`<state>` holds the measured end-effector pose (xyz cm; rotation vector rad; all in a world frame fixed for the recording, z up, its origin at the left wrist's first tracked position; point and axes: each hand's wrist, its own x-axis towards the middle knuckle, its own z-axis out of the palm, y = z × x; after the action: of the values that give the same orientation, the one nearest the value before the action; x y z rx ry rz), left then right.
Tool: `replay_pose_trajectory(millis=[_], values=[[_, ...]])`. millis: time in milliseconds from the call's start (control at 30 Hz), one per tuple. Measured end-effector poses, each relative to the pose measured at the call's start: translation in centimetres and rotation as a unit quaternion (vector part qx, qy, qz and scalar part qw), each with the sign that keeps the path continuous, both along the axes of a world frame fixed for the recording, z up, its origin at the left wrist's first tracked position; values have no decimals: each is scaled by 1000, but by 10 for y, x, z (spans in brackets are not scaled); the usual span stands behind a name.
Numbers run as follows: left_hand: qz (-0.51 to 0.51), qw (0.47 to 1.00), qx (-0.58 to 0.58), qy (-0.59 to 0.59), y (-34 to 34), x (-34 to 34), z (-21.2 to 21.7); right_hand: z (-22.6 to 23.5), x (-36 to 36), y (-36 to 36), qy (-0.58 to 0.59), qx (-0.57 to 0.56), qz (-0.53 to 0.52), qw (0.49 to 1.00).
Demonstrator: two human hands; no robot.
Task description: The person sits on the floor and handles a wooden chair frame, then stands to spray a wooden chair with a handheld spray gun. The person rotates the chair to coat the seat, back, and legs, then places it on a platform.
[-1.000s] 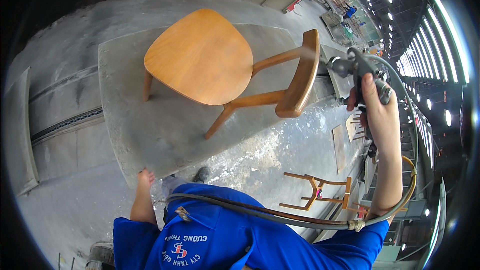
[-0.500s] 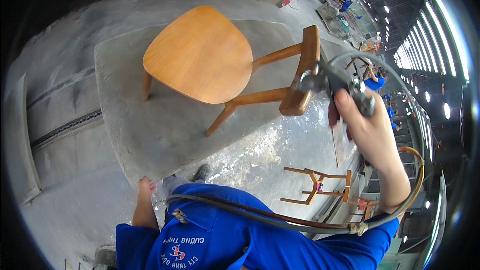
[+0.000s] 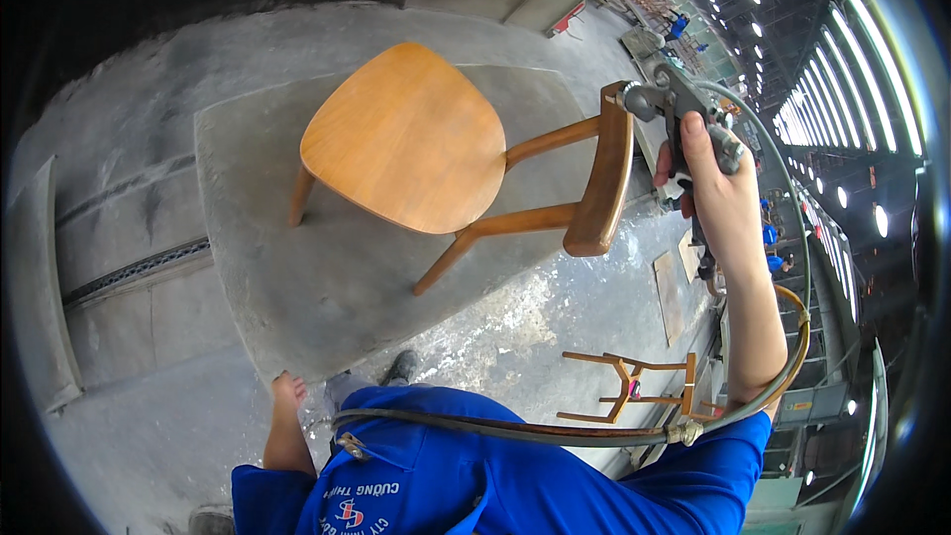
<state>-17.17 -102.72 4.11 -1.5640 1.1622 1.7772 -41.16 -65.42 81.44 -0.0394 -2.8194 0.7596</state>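
My right hand (image 3: 721, 178) is wrapped round the handle of a metal spray gun (image 3: 684, 109), raised at the right. The gun's nozzle end is close to the curved backrest (image 3: 604, 173) of a brown wooden chair (image 3: 406, 139); whether any spray comes out cannot be seen. The chair has a rounded seat and stands on a grey board (image 3: 327, 287). Low at the left, my left hand (image 3: 289, 391) has its fingers curled beside the board's near corner. Whether it grips that edge is too small to tell.
A hose (image 3: 555, 433) loops from the gun past my right arm and across my blue shirt. A wooden chair frame (image 3: 634, 386) stands on the floor at the lower right. Flat pieces (image 3: 669, 297) lie nearby. Several people in blue work far off at the upper right.
The spray gun and my right hand have moved up along the backrest, toward its far end. The chair and board sit slightly lower in the view. My left hand stays by the board's corner.
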Motion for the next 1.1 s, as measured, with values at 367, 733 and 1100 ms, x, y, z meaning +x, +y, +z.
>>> replay_pose_trajectory(millis=[367,733,1100], values=[[0,1000,5,-17,-12,0,11,1,88,-27,-194,-196,40,960],[-64,998,-27,-3,-33,-47,18,-11,45,-7,-40,-138,-65,987],[-192,950,-179,168,-23,-213,92,-2,103,-8,-40,-259,-17,965]])
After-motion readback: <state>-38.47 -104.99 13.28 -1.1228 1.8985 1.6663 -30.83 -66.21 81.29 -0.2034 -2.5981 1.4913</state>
